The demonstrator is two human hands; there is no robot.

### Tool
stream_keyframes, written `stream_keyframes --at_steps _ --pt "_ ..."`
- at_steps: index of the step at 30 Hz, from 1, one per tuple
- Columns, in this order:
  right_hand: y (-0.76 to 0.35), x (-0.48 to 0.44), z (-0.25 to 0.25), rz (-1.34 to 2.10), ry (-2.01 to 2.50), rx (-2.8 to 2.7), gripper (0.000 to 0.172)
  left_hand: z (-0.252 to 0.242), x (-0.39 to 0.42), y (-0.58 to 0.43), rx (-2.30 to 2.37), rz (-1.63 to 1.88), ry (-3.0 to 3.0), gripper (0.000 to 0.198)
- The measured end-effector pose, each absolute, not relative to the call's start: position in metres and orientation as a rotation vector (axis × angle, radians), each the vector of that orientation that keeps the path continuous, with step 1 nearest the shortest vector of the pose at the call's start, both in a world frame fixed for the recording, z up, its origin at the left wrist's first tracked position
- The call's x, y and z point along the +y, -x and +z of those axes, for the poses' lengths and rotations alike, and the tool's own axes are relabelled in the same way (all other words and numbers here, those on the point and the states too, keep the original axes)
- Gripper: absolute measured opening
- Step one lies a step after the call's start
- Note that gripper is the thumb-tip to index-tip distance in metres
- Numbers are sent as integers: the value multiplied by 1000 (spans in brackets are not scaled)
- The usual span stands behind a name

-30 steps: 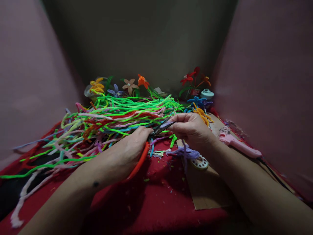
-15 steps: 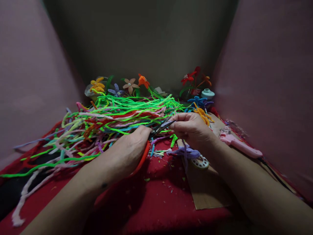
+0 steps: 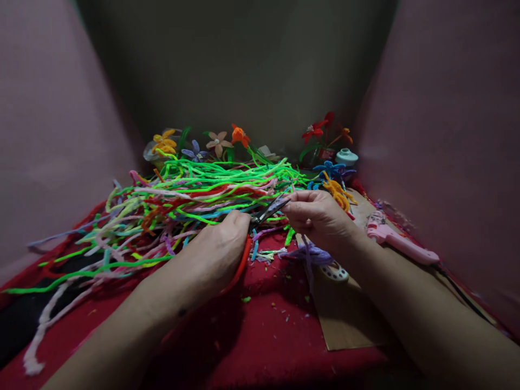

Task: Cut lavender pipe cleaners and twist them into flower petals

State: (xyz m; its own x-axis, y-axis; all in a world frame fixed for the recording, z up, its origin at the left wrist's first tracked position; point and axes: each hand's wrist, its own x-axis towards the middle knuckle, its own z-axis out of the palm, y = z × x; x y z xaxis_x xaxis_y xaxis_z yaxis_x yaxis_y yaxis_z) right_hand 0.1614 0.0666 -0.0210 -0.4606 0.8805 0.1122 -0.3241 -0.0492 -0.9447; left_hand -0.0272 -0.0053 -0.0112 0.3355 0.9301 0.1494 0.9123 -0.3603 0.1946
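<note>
My left hand (image 3: 221,246) is wrapped round the red-handled scissors (image 3: 268,212), whose dark blades point up and right, slightly apart. At the blade tips, my right hand (image 3: 314,211) pinches a small pale piece; it is too small to make out well. Just behind both hands lies a large heap of fuzzy stems (image 3: 219,176), green, pink, red and other colours. Below my right hand is a purple fuzzy bundle (image 3: 311,253), beside a round white holed disc (image 3: 333,272).
Fuzzy flowers (image 3: 218,143) stand along the back. A pink glue gun (image 3: 400,244) lies at the right, near a cardboard piece (image 3: 345,319). Small clippings dot the red cloth (image 3: 276,330). A pale blue container (image 3: 346,157) is at the back right.
The view has shifted slightly. The scissor blades look closer together, and both hands remain at nearly the same place over the heap's front edge.
</note>
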Motion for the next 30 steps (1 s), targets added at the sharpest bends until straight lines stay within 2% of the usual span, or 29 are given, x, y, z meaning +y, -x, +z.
stream_keyframes --at_steps 14,25,30 --pt "-162 68 -23 1677 698 -1295 13 -24 5 19 1900 259 -2654 39" --pt "-159 62 -20 1652 708 -1229 19 -16 -5 9 2116 32 -2673 28" --pt "-157 61 -20 1631 730 -1215 20 -12 -10 7 2091 -31 -2671 31"
